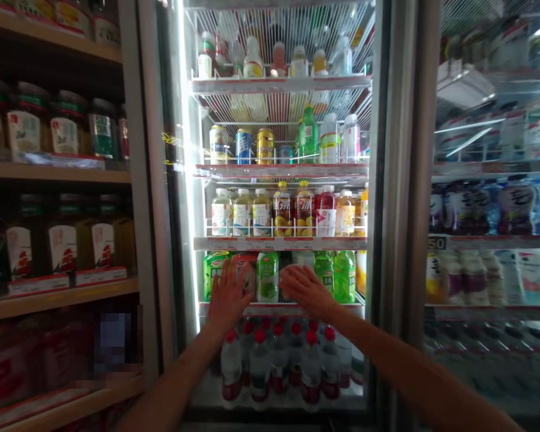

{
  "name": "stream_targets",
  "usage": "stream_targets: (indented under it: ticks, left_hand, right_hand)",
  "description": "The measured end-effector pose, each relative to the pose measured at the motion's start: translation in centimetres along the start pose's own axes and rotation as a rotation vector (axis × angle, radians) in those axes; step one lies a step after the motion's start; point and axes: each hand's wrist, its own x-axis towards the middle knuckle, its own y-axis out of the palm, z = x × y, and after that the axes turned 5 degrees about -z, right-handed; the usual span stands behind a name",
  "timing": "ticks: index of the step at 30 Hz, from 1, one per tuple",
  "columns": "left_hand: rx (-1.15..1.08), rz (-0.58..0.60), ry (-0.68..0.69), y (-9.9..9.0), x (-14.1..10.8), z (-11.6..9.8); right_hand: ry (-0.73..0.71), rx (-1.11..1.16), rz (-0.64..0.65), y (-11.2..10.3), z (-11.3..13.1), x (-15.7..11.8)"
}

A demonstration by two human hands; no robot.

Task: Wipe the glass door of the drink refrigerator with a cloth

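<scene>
At the lower drinks shelf [281, 309] of the lit cooler [188, 198], I seem to be at the step of handling the front row. My left hand [229, 291] has its fingers spread wide before a red package [247, 261]; my right hand [308, 289] has its fingers curled, and I cannot tell if they hold something. Between both stands a green-labelled bottle [268, 276]. The next move, I think, calls for low wrists: the shelf above [281, 243] leaves little height, while the front is open.
</scene>
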Motion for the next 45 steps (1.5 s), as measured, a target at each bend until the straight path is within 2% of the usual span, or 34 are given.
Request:
stream_targets:
  ticks: [2,3,7,9,11,14,16,18,21,23,25,28,30,32,35,37,39,42,45]
  left_hand:
    - [0.015,-0.012,0.035,-0.1,0.0,0.4]
    - [0.025,-0.016,0.058,-0.2,-0.1,0.7]
    - [0.085,0.014,0.119,-0.5,-0.5,2.4]
    - [0.111,0.03,0.105,-0.7,-1.0,3.1]
    - [0.131,0.036,0.088,-0.9,-1.5,3.7]
    - [0.14,0.036,0.084,-0.9,-2.2,4.3]
    - [0.137,0.042,0.084,-0.8,-2.4,4.6]
    - [0.136,0.05,0.092,-0.7,-2.4,4.9]
    - [0.152,0.045,0.076,-0.6,-2.4,5.3]
    - [0.162,0.048,0.045,-0.7,-2.5,5.6]
    - [0.168,0.066,0.009,-0.8,-2.7,6.0]
    - [0.18,0.089,-0.045,-1.0,-3.1,7.2]
    - [0.188,0.092,-0.073,-1.1,-3.1,8.1]
    - [0.194,0.091,-0.084,-1.1,-2.9,8.8]
    - [0.197,0.079,-0.075,-1.2,-2.1,9.2]
    - [0.185,0.07,-0.054,-1.2,-1.6,9.1]
    - [0.165,0.066,-0.029,-1.3,-1.3,8.8]
    - [0.151,0.063,-0.006,-1.4,-1.4,8.7]
    - [0.178,0.061,0.016,-1.5,-1.7,9.3]
  right_hand:
    - [-0.073,0.028,0.009,0.2,0.7,-0.2]
    - [-0.049,0.018,-0.014,0.2,0.4,0.5]
    - [0.24,-0.084,-0.145,0.1,-2.2,5.1]
    - [0.289,-0.096,-0.143,0.4,-2.0,5.8]
    - [0.189,-0.067,-0.087,1.1,-0.2,4.3]
    - [-0.058,-0.003,0.001,2.1,2.8,0.7]
    - [-0.146,0.02,0.014,2.5,3.2,0.0]
    - [-0.097,0.004,-0.019,2.5,2.2,1.6]
    - [0.117,-0.047,-0.112,2.3,0.2,5.8]
    - [0.185,-0.051,-0.124,2.4,0.1,7.2]
    - [0.115,-0.019,-0.066,2.6,1.3,6.4]
    - [-0.127,0.06,0.056,3.0,3.3,3.6]
    - [-0.224,0.084,0.076,3.2,3.2,3.2]
    - [-0.168,0.059,0.037,3.0,1.9,5.0]
    - [0.043,-0.017,-0.049,2.6,-0.2,9.2]
    - [0.117,-0.043,-0.077,2.6,-0.2,10.6]
    - [0.085,-0.031,-0.054,3.0,1.3,9.8]
    - [-0.098,0.025,0.039,3.6,4.2,6.7]
    - [-0.248,0.051,0.072,3.9,4.7,5.9]
